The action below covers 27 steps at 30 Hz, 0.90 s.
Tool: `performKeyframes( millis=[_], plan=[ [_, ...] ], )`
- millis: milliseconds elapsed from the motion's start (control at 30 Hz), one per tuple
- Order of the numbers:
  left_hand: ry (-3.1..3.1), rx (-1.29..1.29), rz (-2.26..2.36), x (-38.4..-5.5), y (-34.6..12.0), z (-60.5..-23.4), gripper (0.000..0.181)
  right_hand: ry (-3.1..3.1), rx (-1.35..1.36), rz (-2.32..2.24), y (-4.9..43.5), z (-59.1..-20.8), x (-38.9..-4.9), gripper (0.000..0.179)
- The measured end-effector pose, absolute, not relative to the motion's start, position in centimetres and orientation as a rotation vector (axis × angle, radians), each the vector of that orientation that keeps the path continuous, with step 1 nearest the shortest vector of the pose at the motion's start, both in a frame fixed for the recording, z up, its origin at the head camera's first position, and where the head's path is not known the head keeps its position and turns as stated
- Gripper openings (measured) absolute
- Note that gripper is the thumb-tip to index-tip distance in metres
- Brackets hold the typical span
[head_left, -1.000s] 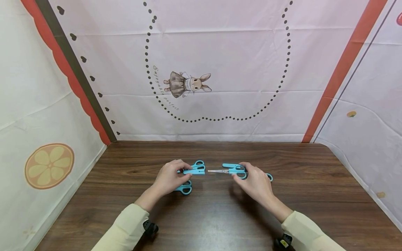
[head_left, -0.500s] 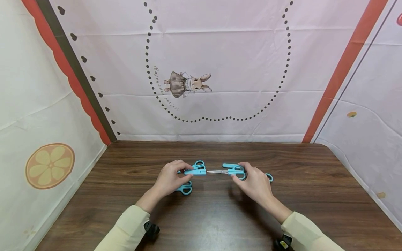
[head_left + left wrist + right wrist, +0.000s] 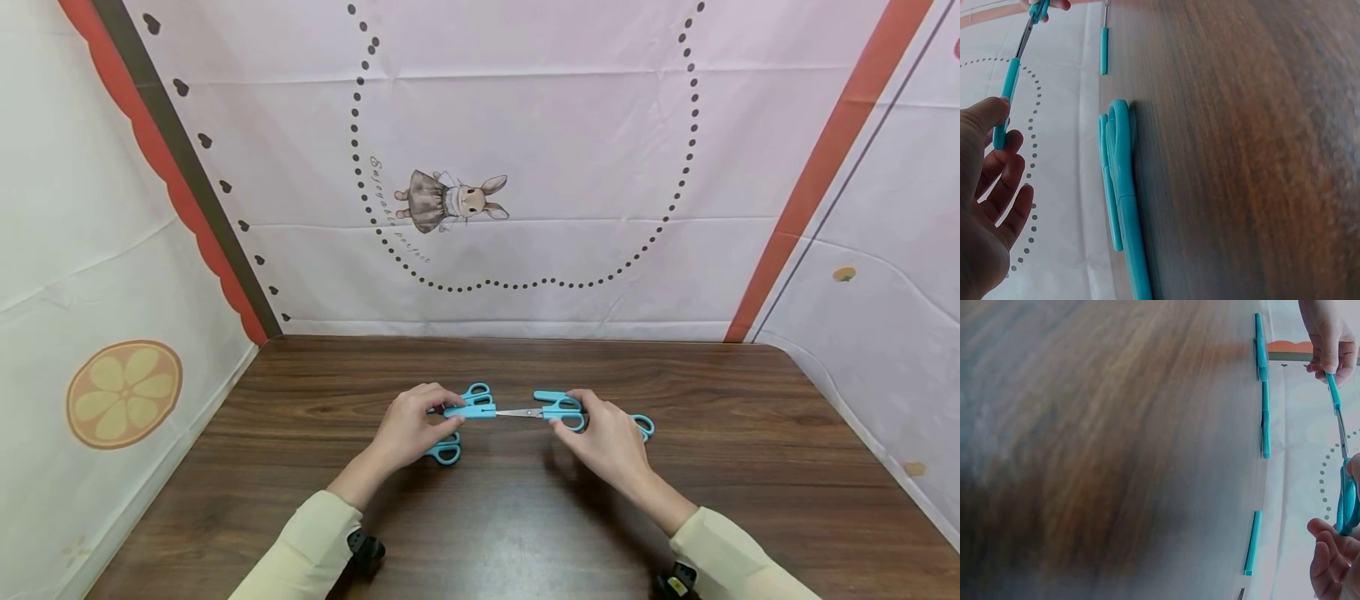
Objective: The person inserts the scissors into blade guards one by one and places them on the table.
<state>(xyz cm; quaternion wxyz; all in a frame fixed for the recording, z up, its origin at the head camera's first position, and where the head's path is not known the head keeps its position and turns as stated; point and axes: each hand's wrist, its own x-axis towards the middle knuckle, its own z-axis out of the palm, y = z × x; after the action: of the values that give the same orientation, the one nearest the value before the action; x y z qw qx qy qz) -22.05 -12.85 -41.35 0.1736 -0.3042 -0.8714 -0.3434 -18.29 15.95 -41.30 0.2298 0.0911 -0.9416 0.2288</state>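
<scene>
Between the fingers and thumb of my left hand (image 3: 411, 423) is a turquoise blade cover (image 3: 471, 412), held by its closed end. My right hand (image 3: 609, 433) holds a pair of turquoise scissors (image 3: 564, 413) by the finger loops, blades pointing left. Their metal blades (image 3: 1342, 432) enter the open end of the cover, with the part near the pivot still showing. Cover and scissors form nearly one straight line, raised above the table in both wrist views.
Two more turquoise scissors (image 3: 477, 392) (image 3: 446, 450) lie beside and behind my left hand, both covered in part. Past my right hand lie a loose turquoise cover (image 3: 550, 396) and another scissors handle (image 3: 642, 425). The brown wooden table (image 3: 495, 517) meets a printed cloth (image 3: 570, 167) at the back.
The gap between cover and blade tips has closed. The left hand has moved slightly right and the scissors slightly left, and the blade tips are now inside the cover.
</scene>
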Motion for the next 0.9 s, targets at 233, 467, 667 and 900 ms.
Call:
performKeyframes(
  millis=[233,467,667,900],
  plan=[
    [-2.461,-0.874,-0.961,-21.98,-12.61,-41.5,0.013,-2.612,0.256,0.63,15.77,-41.47,-18.34,0.046],
    [-2.464,-0.891,-0.986,-21.99,-12.42,-41.54,0.013,-2.613,0.257,0.622,15.62,-41.67,-18.35,0.047],
    [-2.461,-0.909,-0.99,-21.85,-12.15,-41.46,0.013,-2.61,0.275,0.602,15.43,-41.6,-18.3,0.047],
    [-2.445,-0.933,-0.954,-21.92,-11.82,-41.73,0.014,-2.598,0.289,0.59,15.11,-41.59,-18.44,0.047]
  ],
)
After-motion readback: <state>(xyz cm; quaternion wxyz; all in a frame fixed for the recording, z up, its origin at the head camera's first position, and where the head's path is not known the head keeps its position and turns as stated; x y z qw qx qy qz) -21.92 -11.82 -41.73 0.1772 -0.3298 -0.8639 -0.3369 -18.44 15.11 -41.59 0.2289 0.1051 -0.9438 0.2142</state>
